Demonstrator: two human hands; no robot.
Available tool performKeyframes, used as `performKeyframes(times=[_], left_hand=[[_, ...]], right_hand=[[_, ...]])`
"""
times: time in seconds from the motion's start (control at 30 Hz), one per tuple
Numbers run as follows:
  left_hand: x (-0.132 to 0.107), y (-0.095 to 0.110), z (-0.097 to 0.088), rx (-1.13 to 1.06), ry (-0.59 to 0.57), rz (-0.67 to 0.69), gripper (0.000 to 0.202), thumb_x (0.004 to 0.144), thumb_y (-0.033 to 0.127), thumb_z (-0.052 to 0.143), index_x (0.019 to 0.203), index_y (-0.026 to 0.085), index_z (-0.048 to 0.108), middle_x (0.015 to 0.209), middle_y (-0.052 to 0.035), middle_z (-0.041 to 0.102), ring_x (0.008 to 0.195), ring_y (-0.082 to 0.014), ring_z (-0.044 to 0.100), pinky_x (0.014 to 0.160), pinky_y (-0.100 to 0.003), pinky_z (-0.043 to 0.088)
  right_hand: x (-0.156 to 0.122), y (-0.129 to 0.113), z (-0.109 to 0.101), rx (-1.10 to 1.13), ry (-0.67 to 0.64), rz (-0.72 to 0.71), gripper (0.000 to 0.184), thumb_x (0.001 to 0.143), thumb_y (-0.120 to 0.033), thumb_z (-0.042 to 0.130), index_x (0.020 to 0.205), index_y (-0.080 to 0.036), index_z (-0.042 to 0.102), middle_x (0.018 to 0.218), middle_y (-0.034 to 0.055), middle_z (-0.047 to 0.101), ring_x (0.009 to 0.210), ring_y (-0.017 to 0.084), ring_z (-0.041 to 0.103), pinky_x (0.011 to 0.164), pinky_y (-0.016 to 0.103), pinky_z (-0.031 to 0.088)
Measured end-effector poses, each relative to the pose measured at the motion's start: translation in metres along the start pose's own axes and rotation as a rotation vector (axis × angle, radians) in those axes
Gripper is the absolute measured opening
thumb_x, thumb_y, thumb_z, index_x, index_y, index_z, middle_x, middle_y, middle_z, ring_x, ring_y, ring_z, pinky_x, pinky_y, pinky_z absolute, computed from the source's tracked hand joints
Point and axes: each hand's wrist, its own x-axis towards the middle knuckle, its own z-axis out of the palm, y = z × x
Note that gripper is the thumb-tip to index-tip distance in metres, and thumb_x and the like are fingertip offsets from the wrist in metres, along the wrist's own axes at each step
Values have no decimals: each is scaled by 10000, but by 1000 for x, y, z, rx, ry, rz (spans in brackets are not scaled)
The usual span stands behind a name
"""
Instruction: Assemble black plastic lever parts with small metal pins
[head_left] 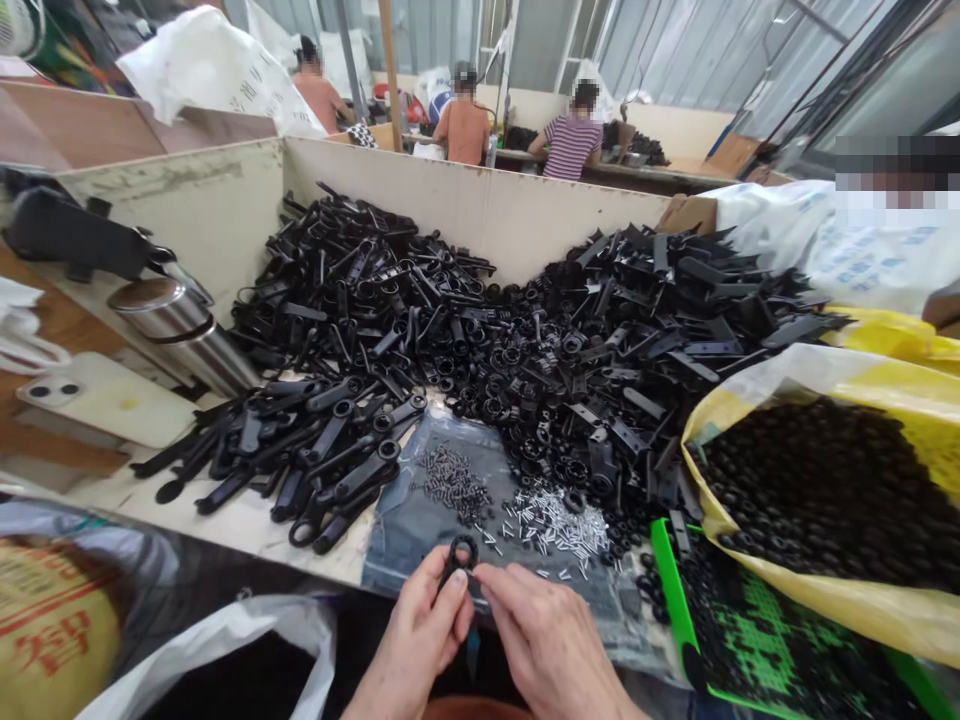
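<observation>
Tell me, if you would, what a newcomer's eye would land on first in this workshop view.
A great heap of black plastic parts fills the walled bench straight ahead. At bottom centre, the left hand and right hand hold a small black ring part. To the right, a yellow sack brims with black rings.

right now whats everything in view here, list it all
plastic strap parts: many, black, heaped centre
plastic rings: many, black, heaped centre
small pins: many, silver, on plastic bag
dark pins: many, grey, on plastic bag
plastic bag: one, grey, near edge
yellow sack: one, yellow, right, full of black rings
steel flask: one, silver, left
phone: one, white, left
green tray: one, green, lower right
people: three, far background
held black ring: one, black, between hands
left hand: one, bare, on ring
right hand: one, bare, on ring
</observation>
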Motion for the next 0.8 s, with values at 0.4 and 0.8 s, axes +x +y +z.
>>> performKeyframes(times=[0.4, 0.8], left_hand=[[3, -5, 2, -13, -45, -59, 609, 728, 605, 767, 1109, 161, 598, 558, 87, 487, 421, -25, 215, 418, -168, 141], [5, -9, -2, -18, -88, -71, 624, 750, 635, 744, 1129, 164, 591, 575, 81, 509, 425, -23, 220, 423, -179, 160]], right_hand=[[5, 2, -8, -52, -202, 1, 338, 957, -95, 466, 1159, -274, 669, 859, 9, 740, 710, 183, 750, 598, 230, 467], [4, 3, 0, -127, -156, -59, 401, 903, -34, 491, 1231, -229, 615, 826, 11, 713, 653, 180, 737, 557, 243, 461]])
